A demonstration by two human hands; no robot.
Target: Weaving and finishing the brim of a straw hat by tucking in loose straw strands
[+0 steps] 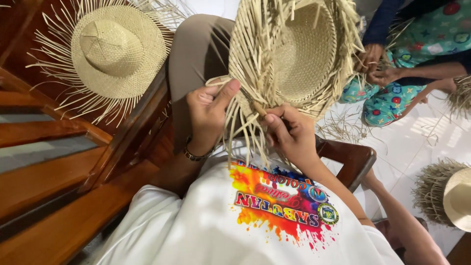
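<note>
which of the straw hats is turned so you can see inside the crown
The unfinished straw hat held in both hands, left hand and right hand. The hat on the wooden bench and the one at lower right show their outsides.

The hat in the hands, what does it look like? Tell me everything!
The hat is woven from pale tan straw and is not finished: long loose strips stick out all round its brim and hang down toward the lap. It is held up tilted, so its hollow, bowl-shaped inside faces the camera. The left hand pinches strips at the brim's edge, thumb up. The right hand grips strips lower down, with a thin stick-like tool between its fingers. It sits above the person's knee.
</note>
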